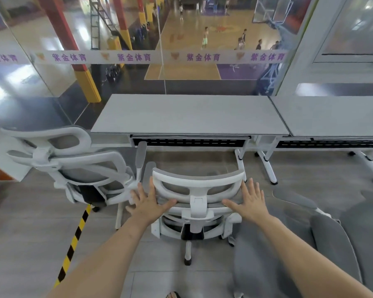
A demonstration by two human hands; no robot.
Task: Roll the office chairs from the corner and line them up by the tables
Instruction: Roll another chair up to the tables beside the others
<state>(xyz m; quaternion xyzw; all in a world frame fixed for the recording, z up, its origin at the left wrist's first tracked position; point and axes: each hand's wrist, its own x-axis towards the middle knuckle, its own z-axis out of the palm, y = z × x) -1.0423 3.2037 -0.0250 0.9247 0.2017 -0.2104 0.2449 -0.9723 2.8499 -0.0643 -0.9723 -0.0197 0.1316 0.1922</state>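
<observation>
A white-framed office chair with grey mesh stands right in front of me, its back toward me, facing the grey table. My left hand lies flat with spread fingers against the left end of its headrest. My right hand rests the same way on the right end. A second white chair stands to the left, by the table's left end. A grey chair sits close at my lower right, partly cut off.
A second grey table joins the first on the right, both against a glass wall that overlooks a sports court. Table legs with casters stand to the right of the chair. A yellow-and-black floor stripe runs along the lower left.
</observation>
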